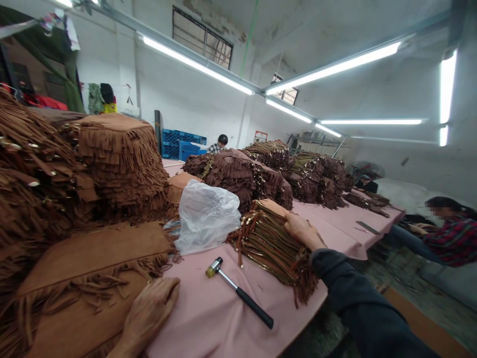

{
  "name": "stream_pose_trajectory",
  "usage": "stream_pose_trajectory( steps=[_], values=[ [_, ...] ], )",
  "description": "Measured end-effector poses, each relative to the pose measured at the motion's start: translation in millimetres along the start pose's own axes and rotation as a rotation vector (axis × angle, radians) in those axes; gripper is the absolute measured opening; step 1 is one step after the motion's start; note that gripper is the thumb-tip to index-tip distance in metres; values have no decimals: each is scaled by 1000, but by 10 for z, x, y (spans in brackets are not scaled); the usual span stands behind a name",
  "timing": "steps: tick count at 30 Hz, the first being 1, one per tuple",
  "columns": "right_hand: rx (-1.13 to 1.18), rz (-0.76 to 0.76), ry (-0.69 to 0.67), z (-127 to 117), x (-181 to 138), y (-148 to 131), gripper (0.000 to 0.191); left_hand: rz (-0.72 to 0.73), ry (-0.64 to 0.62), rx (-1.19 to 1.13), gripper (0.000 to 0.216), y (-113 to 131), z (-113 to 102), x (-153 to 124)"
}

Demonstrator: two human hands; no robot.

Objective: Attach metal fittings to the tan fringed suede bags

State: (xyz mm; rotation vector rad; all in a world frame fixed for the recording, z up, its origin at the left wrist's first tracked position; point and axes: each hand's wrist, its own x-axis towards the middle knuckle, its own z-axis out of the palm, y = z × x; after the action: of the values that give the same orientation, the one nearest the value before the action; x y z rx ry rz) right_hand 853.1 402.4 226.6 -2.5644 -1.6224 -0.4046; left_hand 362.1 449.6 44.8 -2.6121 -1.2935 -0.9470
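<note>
My right hand (302,229) reaches to a stack of brown fringed suede pouches (266,246) with zips along their edges. Its fingers are closed on the top pouch (274,205) at the stack's near right corner. My left hand (151,306) rests palm down, fingers loosely bent, by the right edge of a flat brown fringed suede piece (100,253). Nothing shows in it, and its fingertips are partly hidden. Between the hands a small mallet (238,291) with a black handle and a yellow face lies on the pink cloth.
A crumpled clear plastic bag (208,216) stands behind the mallet. Tall piles of brown fringed pieces (119,164) rise at the left. Darker fringed piles (238,179) stand further back on the pink-covered table (320,214). A co-worker (447,228) sits at the right, another person (219,144) behind.
</note>
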Motion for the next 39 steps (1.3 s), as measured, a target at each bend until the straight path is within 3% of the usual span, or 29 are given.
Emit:
stream_pose_trajectory(
  steps=[5, 10, 13, 16, 20, 22, 24, 26, 28, 33, 36, 39],
  values=[
    [-23, -21, 131, -144, -73, 148, 30, -17, 5, 1, 23, -43, 47, -19],
    [-58, -152, 109, 111, -348, 97, 24, -27, -20, 8, 24, -25, 44, -12],
    [-54, -141, 97, 175, -409, 64, 23, -25, -38, 12, 25, -10, 31, -8],
    [-53, -71, 155, 17, -332, 134, 30, -28, -43, 16, 25, -16, 35, -10],
    [-88, 71, 340, -219, -231, 203, 37, -28, -40, 32, 27, -44, 62, -9],
    [-98, 53, 269, -197, -262, 147, 34, -29, -37, 34, 29, -53, 79, -6],
    [-87, -25, 101, -78, -347, 50, 28, -29, -29, 33, 29, -57, 94, -2],
    [-76, -92, 18, 75, -445, -37, 34, -23, -24, 30, 29, -57, 102, 2],
    [-77, -127, 39, 184, -505, -73, 40, -23, -29, 29, 30, -53, 102, 5],
    [-79, -102, 119, 100, -369, 44, 21, -34, -30, 32, 29, -39, 74, 14],
    [-73, -46, 203, -13, -248, 91, 28, -28, -20, 21, 29, -34, 64, 16],
    [-21, -24, 235, 38, -243, -6, 31, -23, -6, 8, 29, -40, 71, 16]
  ],
)
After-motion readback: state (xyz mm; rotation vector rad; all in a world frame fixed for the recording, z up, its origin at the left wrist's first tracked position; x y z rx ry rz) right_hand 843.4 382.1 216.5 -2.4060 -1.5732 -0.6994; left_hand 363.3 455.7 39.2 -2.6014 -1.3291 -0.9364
